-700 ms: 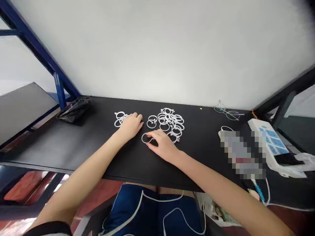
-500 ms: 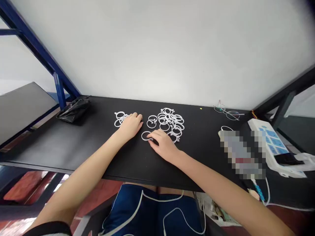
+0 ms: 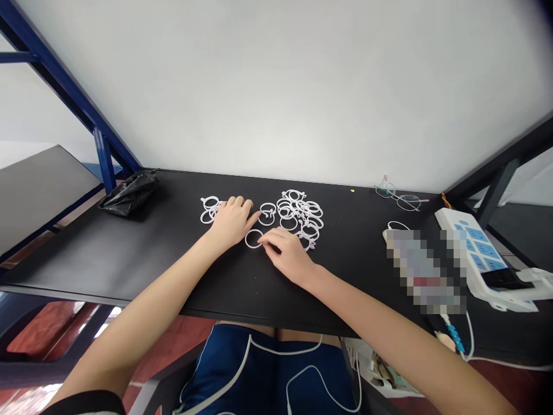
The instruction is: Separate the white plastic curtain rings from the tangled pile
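Fingers (image 3: 271, 233) over desk (image 3: 228, 282) by wall (image 3: 259, 104)

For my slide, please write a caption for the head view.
Right hand pinching a white ring near other rings on a black table.

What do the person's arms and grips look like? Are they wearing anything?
The left arm is bare up to a short sleeve with a black edge. The right arm is bare as far as it shows. The left grip and right grip wear no gloves.
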A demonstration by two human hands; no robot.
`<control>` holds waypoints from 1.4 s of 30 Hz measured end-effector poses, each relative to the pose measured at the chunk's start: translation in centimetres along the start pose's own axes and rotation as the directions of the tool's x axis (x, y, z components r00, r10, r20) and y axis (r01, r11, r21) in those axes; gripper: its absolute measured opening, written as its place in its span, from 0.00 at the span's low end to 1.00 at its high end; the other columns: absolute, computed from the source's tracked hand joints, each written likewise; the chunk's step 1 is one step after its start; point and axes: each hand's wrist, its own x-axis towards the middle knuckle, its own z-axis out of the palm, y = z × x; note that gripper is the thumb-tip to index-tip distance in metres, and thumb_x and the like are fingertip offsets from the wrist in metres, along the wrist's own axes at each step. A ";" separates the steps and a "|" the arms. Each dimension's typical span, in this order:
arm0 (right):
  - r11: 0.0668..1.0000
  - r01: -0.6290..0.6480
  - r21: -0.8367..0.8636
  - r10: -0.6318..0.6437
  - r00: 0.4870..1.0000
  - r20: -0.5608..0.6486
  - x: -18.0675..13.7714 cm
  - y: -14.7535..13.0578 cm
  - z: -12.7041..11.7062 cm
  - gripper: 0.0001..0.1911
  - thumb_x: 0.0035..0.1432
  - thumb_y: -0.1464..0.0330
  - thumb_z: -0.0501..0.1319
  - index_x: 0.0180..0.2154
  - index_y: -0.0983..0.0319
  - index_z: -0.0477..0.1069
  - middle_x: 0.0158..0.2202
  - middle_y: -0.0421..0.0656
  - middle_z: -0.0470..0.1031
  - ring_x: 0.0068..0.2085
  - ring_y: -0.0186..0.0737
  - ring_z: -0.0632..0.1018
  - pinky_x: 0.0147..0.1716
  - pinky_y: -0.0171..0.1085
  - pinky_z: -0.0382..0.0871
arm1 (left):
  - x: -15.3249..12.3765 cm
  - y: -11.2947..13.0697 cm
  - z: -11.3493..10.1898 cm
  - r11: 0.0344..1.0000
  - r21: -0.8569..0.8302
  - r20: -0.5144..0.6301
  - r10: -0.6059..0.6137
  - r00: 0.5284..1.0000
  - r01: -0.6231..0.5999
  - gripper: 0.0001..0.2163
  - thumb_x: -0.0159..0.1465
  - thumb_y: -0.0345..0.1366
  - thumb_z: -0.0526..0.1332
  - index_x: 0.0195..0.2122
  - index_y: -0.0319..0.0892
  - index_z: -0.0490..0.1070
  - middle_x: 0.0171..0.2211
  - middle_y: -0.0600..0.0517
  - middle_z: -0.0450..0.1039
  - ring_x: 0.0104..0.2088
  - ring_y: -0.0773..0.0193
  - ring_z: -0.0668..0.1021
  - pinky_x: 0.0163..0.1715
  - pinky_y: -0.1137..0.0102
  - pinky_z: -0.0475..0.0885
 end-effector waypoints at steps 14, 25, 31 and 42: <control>0.999 0.047 -0.028 -0.051 0.983 -0.178 0.4 -0.2 -0.3 0.12 0.58 0.81 0.54 0.32 0.60 0.71 0.32 0.42 0.76 0.34 0.39 0.74 0.34 0.39 0.72 | 0.2 -0.1 -0.4 0.991 -0.127 0.012 0.049 0.999 -0.047 0.13 0.68 0.41 0.54 0.46 0.38 0.69 0.43 0.43 0.72 0.44 0.50 0.72 0.43 0.59 0.67; 0.999 0.043 -0.026 -0.048 0.978 -0.201 0.3 -0.3 -0.1 0.12 0.58 0.81 0.55 0.32 0.60 0.71 0.32 0.42 0.77 0.34 0.39 0.75 0.35 0.38 0.73 | 0.2 -0.2 0.5 0.949 -0.274 0.021 0.170 0.985 -0.158 0.08 0.65 0.35 0.54 0.39 0.41 0.73 0.40 0.46 0.72 0.41 0.54 0.72 0.45 0.58 0.67; 1.000 0.020 -0.006 -0.021 0.979 -0.204 0.2 -0.3 -0.1 0.12 0.58 0.80 0.55 0.32 0.59 0.71 0.33 0.42 0.77 0.35 0.40 0.76 0.36 0.40 0.73 | 0.3 -0.2 0.6 0.932 -0.293 -0.015 0.220 0.975 -0.215 0.09 0.65 0.32 0.53 0.37 0.42 0.73 0.40 0.47 0.72 0.39 0.55 0.72 0.44 0.58 0.67; 0.999 0.053 0.001 -0.051 0.964 -0.260 0.4 -0.5 -0.1 0.11 0.57 0.80 0.55 0.31 0.60 0.70 0.32 0.43 0.76 0.35 0.40 0.76 0.36 0.39 0.73 | 0.3 0.3 -0.3 0.932 -0.304 -0.024 0.198 0.980 -0.196 0.09 0.65 0.31 0.53 0.38 0.41 0.73 0.40 0.47 0.73 0.40 0.56 0.73 0.46 0.59 0.67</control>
